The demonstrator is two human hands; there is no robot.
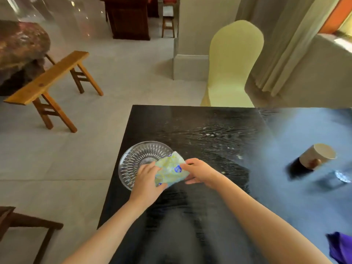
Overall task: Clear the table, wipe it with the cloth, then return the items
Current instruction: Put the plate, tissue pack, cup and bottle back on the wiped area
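Note:
A pale green and yellow cloth (170, 170) with a blue label is stretched between both hands above the dark wooden table (200, 126). My left hand (147, 180) grips its left end over the right side of a cut-glass bowl (141, 159) that stands near the table's left edge. My right hand (198, 170) pinches the cloth's right end. A white cup (318, 155) stands on the right part of the table, with a small glass item (342, 176) just beside it.
A cream-covered chair (232, 63) stands at the table's far edge. A wooden bench (49, 80) sits on the tiled floor to the left, and a dark stool (28, 225) at lower left. Something purple (341, 248) shows at the lower right corner.

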